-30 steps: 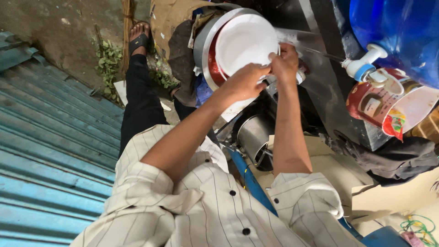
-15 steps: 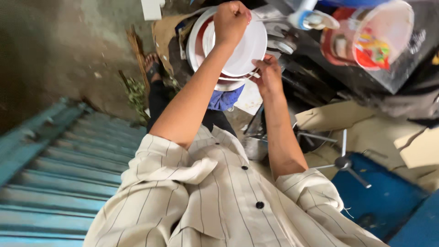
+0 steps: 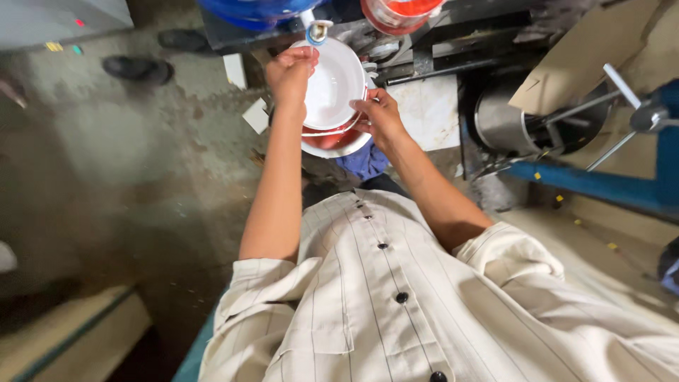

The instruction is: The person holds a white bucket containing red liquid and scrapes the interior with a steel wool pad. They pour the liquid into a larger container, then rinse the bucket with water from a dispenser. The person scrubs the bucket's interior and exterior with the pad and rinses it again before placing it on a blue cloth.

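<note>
**White bowl held under the spout**

White melamine bowl [image 3: 332,88] sits tilted toward me at twelve o'clock, on top of a small stack: a red-rimmed dish [image 3: 338,131] under it and a wider white plate [image 3: 339,146] lowest. My left hand [image 3: 291,72] closes over the bowl's rim at about ten o'clock, fingers curled tight on the edge, so the open face turns up to the small tap [image 3: 317,32] of the blue water jug [image 3: 258,8] just above. My right hand [image 3: 380,117] grips the stack from four o'clock, fingers wrapped on the rims, bearing the weight from below so the pieces stay together. A red bucket [image 3: 396,13] stands at one o'clock beside the jug. A steel pot [image 3: 511,122] lies at three o'clock, well apart. Bare concrete floor [image 3: 141,163] spreads to nine o'clock.
</note>
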